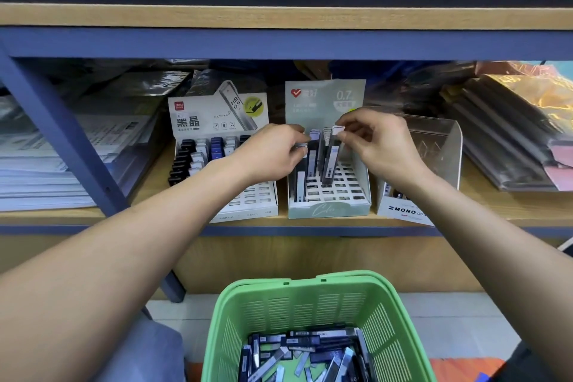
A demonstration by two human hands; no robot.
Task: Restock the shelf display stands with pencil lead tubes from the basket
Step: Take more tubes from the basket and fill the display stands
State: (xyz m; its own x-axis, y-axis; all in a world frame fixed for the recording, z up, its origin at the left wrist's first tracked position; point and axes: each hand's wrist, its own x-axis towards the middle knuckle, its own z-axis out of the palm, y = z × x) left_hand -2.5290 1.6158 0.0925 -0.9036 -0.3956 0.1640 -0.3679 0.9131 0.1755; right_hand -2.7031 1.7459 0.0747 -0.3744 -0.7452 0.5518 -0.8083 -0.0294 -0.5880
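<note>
A pale green display stand (328, 209) marked 0.7 stands on the shelf, its white grid holding a few upright lead tubes. My right hand (383, 146) pinches the white cap of a dark lead tube (331, 161) standing tilted in the grid. My left hand (273, 150) grips several lead tubes (302, 146) just left of it, over the stand's left side. A white display stand (217, 121) to the left holds rows of black, white and blue tubes. Below, a green basket (313, 298) holds several loose lead tubes (297, 353).
A white MONO stand (403, 211) with a clear plastic back sits right of the green stand, behind my right wrist. Stacks of plastic-wrapped paper goods (508, 133) fill both shelf ends. A blue shelf upright (65, 136) slants at the left.
</note>
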